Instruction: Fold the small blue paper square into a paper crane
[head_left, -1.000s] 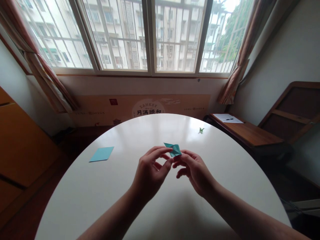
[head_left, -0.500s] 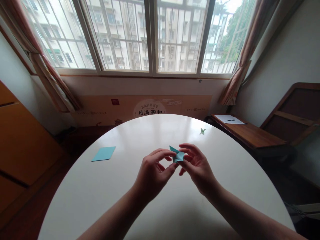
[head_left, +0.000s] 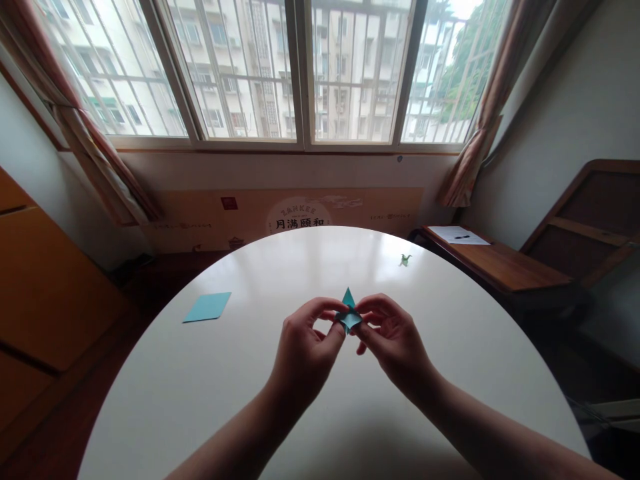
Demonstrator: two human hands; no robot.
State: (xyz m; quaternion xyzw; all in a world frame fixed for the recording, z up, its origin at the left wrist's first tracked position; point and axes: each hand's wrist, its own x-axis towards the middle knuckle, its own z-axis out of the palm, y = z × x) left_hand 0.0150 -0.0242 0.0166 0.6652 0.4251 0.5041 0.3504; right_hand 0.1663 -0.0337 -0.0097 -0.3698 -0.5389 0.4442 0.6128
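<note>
A small folded piece of teal origami paper [head_left: 349, 313] is held above the middle of the round white table [head_left: 225, 400]. One pointed flap of it stands up, away from me, and its near part is opened out and curved. My left hand [head_left: 310, 340] pinches its left side between thumb and index finger. On the right side, my right hand [head_left: 390, 330] grips it the same way, with the other fingers curled beneath. The fingertips cover both side edges of the paper.
To the left on the table lies a flat teal square of paper [head_left: 207, 307]. A small green folded paper figure [head_left: 405, 260] sits near the far right edge. Beyond it, a wooden chair [head_left: 500, 263] bears a white sheet [head_left: 457, 235] and a dark pen [head_left: 463, 237].
The folded paper has turned so that its point now stands upright. My right index finger has come down onto the paper, and both hands now pinch it from opposite sides.
</note>
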